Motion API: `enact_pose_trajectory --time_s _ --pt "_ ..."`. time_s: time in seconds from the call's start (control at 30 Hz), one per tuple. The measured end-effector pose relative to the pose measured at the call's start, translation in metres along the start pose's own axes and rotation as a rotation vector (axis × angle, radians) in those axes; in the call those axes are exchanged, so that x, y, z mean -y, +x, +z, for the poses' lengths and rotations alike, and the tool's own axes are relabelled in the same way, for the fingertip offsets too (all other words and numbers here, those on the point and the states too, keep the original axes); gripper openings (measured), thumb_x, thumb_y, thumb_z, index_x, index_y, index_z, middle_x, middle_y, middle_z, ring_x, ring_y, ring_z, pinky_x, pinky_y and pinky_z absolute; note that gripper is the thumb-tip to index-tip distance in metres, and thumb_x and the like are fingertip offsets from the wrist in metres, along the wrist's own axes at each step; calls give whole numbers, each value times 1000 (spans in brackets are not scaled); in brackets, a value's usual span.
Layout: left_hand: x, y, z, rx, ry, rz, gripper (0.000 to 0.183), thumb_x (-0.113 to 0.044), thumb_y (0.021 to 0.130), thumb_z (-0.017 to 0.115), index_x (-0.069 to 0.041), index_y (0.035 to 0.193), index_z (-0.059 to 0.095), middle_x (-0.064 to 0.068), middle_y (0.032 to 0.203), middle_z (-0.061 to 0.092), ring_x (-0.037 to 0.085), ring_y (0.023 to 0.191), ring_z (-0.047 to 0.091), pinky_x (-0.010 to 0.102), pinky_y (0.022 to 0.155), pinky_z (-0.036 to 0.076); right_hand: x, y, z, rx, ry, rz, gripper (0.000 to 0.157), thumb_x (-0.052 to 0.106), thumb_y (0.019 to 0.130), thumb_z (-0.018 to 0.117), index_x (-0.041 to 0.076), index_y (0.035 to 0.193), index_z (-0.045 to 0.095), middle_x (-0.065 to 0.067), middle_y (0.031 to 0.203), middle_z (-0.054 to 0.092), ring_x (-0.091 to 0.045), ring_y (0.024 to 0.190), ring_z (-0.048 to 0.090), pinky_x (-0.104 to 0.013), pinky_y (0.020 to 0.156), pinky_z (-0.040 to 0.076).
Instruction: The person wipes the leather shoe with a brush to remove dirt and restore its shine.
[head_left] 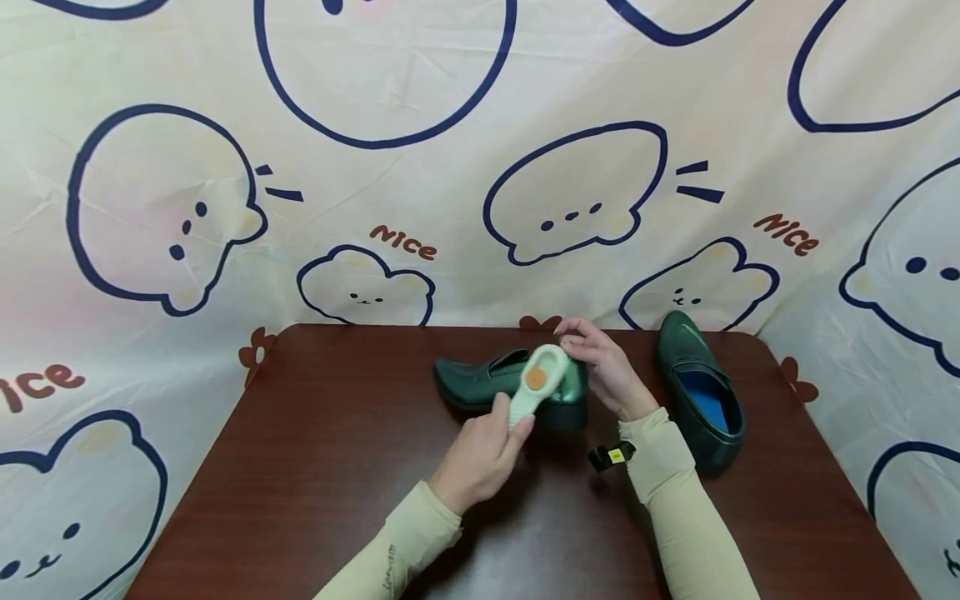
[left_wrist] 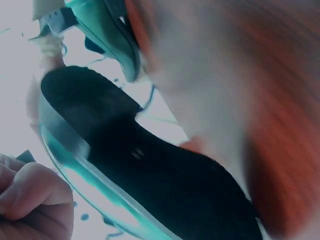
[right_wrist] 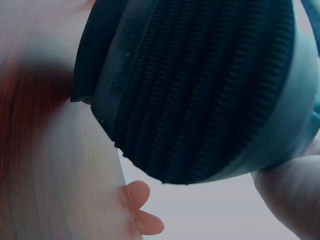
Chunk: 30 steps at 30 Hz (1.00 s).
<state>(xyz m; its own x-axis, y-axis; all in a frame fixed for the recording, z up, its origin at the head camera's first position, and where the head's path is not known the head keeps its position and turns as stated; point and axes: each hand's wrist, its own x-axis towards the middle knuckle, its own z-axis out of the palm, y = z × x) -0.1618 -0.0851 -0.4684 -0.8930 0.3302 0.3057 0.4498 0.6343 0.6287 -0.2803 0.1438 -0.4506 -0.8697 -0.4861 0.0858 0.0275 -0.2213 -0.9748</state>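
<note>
My right hand [head_left: 611, 371] grips a dark green loafer [head_left: 474, 385] by its heel end, the toe pointing left. Its black sole [left_wrist: 125, 135] shows in the left wrist view, and the ridged heel [right_wrist: 200, 95] fills much of the right wrist view, tilted up off the table. My left hand [head_left: 480, 458] holds a pale green handled tool [head_left: 531, 396] with a rounded head and a round orange spot, overlapping the loafer's side in the head view. The tool's far face is hidden.
A second green loafer [head_left: 701, 400] with a blue insole lies on the right of the brown table [head_left: 322, 467], toe toward the back. A cartoon-printed cloth [head_left: 442, 192] hangs behind and beside the table. A small black device [head_left: 611, 456] hangs at the right wrist.
</note>
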Motion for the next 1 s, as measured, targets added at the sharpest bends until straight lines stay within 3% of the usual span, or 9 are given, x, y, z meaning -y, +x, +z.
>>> enact_pose_trajectory --time_s 0.17,0.43,0.73,1.0 --pt "-14 10 13 59 7 39 36 -44 112 39 -9 104 44 -3 68 45 6 51 43 20 47 37 2 0 -1 51 14 -17 17 7 108 44 9 123 52 5 84 59 -10 78 56 -23 73 49" --pt "-17 15 23 68 -9 6 38 -45 113 36 -9 103 44 -2 67 44 7 50 42 21 47 37 -2 -2 -7 33 19 -1 24 1 106 40 13 122 54 6 89 61 -10 85 56 -23 77 48" --pt "-9 12 20 53 -44 -25 37 -44 113 38 -9 99 42 -3 66 41 9 51 41 24 49 38 -3 -3 -7 30 60 -20 22 2 108 40 13 122 52 6 86 64 -9 87 62 -23 82 51" --pt "17 -1 6 8 10 -93 38 -43 112 40 -9 97 42 -3 65 38 12 52 42 28 51 38 -6 -5 -12 -1 87 14 15 8 109 45 14 120 53 7 80 55 -9 78 55 -25 72 50"
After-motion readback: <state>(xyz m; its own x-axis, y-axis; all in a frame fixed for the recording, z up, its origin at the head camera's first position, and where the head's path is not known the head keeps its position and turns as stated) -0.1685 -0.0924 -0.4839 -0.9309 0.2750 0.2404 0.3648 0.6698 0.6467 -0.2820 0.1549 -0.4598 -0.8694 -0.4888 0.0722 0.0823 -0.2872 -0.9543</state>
